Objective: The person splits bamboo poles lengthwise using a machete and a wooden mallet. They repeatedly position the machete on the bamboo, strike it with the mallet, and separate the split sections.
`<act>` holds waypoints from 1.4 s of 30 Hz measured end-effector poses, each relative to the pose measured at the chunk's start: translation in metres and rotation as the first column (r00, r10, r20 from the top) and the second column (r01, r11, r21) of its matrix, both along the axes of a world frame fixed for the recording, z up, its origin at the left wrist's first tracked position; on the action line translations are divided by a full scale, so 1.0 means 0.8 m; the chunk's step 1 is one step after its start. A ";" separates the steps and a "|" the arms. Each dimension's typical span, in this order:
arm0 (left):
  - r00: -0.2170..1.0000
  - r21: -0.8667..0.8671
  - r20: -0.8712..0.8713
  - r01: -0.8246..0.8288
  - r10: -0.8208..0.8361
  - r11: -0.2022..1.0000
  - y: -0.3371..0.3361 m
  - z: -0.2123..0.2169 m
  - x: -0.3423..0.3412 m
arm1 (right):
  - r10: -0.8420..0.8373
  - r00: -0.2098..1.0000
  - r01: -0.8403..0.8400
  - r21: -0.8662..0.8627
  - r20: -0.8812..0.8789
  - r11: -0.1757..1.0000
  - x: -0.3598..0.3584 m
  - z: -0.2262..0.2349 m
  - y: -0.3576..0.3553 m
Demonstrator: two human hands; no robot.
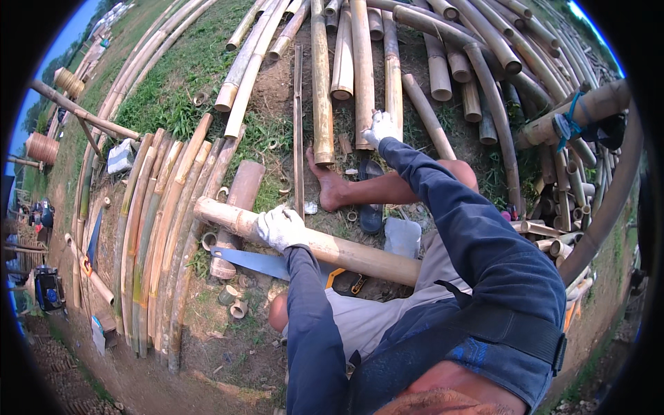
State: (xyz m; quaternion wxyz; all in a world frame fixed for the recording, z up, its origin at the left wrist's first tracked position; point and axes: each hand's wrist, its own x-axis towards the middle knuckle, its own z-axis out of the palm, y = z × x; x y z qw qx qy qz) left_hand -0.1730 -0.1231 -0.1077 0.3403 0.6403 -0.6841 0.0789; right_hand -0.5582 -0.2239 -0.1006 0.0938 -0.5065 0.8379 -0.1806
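A thick bamboo pole [346, 252] lies across my lap, its far left end raised on a short, stout bamboo log [245, 183]. My left hand [281, 228], in a white glove, is wrapped over this pole. Farther ahead, my white-gloved right hand [382, 129] grips the near end of another bamboo pole [362, 76], beside a parallel one; some of its fingers are hidden. A handsaw [250, 261] lies under the lap pole, its blade pointing left and its yellow-and-black handle [335, 278] close to my leg.
Several long bamboo poles [166, 228] lie side by side on the left. More bamboo [439, 66] is piled ahead and to the right. A second saw [94, 235] rests far left. My bare foot [330, 187] and a dark sandal [371, 200] are near the pole ends. Bamboo offcuts [238, 308] litter the ground.
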 end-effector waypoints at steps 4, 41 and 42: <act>1.000 -0.065 -0.012 -0.016 0.016 0.998 0.000 0.012 -0.006 | -0.290 0.944 0.217 0.370 0.157 0.903 0.037 -0.025 -0.055; 0.067 0.154 -0.974 0.895 0.214 0.418 0.080 0.123 -0.022 | 0.044 -0.226 -0.146 -0.079 0.973 0.986 0.219 0.111 0.299; 0.253 0.247 -0.967 0.885 0.037 0.394 0.081 0.134 -0.025 | 0.061 -0.132 -0.170 -0.083 0.989 0.982 0.240 0.101 0.318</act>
